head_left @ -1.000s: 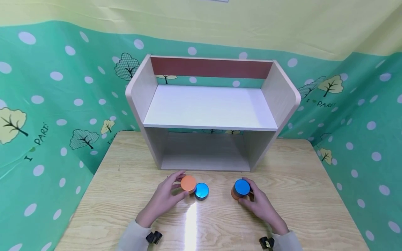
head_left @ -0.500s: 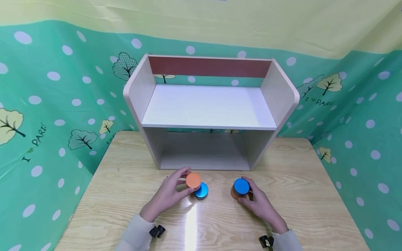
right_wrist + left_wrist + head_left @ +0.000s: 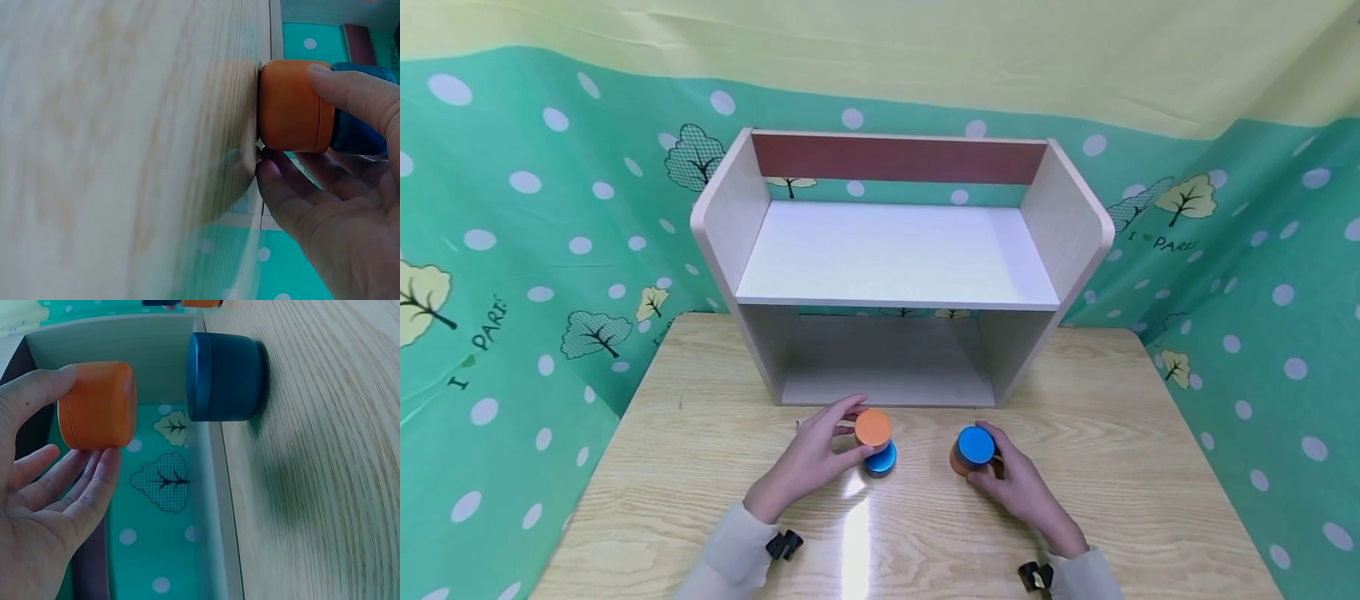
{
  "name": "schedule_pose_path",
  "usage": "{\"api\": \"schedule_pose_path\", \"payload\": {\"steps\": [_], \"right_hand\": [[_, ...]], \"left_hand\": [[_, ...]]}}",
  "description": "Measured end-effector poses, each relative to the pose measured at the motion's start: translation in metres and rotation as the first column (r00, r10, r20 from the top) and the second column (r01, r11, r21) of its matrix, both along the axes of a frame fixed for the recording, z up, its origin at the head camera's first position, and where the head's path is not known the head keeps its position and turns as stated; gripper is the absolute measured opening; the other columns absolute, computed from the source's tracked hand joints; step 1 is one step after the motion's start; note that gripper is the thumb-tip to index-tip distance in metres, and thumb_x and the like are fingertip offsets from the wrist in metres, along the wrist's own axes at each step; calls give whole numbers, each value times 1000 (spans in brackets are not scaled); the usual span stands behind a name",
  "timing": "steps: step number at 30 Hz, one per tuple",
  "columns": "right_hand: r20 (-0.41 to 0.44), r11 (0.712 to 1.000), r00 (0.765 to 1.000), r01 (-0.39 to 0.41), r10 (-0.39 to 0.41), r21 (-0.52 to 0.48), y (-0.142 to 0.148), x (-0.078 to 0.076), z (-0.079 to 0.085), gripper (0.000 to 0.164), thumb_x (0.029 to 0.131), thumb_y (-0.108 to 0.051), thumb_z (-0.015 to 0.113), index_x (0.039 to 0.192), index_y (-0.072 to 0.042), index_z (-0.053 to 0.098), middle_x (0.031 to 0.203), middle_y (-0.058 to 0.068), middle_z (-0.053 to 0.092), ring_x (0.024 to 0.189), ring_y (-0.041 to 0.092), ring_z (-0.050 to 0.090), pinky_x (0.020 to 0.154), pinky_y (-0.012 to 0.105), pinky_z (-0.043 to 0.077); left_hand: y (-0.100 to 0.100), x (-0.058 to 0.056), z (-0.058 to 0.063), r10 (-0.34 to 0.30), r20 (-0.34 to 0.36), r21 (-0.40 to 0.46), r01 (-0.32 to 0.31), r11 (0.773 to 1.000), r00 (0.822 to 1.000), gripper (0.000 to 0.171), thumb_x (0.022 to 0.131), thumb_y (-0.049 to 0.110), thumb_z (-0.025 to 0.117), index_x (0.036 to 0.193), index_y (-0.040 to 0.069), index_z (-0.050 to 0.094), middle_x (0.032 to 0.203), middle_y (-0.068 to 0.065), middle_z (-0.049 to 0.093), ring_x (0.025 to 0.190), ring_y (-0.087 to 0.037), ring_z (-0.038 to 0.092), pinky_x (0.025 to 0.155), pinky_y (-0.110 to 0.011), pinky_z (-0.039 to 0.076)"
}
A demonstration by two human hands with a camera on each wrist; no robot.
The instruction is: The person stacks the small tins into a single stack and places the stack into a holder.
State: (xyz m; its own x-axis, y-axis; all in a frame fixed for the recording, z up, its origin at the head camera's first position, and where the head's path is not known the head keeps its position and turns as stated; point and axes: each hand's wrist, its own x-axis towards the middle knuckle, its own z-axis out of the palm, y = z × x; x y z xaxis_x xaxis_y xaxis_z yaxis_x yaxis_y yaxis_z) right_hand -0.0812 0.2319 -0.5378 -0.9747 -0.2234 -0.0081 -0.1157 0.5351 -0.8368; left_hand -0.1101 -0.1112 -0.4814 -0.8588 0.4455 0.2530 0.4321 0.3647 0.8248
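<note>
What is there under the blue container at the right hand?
Under the blue container is an orange container, held by the right hand, on the wooden table. The orange one's top face and the table directly beneath it are covered, so I cannot see them.

Two canisters are plain orange, two other canisters blue. The whitish bookshelf has a maroon rail, the green curtain pale dots and tree prints.
</note>
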Motion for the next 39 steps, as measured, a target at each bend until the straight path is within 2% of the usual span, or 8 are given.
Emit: {"api": "schedule_pose_path", "payload": {"steps": [8, 28, 39], "right_hand": [[3, 1000, 1000, 2, -2, 4, 1, 0, 0, 78, 86, -6, 79, 152, -7, 37, 143, 20, 50, 127, 44, 51, 102, 62, 44], [2, 1000, 1000, -3, 3, 4, -1, 0, 1, 79, 86, -4, 79, 152, -5, 36, 143, 21, 49, 127, 43, 51, 102, 62, 43], [-2, 1000, 1000, 5, -5, 16, -1, 0, 1, 78, 86, -4, 79, 151, -6, 37, 142, 21, 50, 125, 42, 53, 102, 62, 44]], "left_hand": [[5, -2, 0, -23, -21, -8, 23, 1000, 1000, 73, 87, 17, 81, 148, 8, 43, 134, -12, 58, 120, -22, 58, 93, -33, 55], [18, -7, 5, -37, -25, -22, 37, 999, 999, 73, 86, 20, 81, 148, 8, 44, 133, -4, 58, 119, -15, 58, 94, -33, 55], [31, -11, 11, -86, -7, 1, 86, 996, 996, 74, 85, 13, 82, 148, 7, 43, 134, -8, 58, 120, -14, 57, 94, -31, 54]]}}
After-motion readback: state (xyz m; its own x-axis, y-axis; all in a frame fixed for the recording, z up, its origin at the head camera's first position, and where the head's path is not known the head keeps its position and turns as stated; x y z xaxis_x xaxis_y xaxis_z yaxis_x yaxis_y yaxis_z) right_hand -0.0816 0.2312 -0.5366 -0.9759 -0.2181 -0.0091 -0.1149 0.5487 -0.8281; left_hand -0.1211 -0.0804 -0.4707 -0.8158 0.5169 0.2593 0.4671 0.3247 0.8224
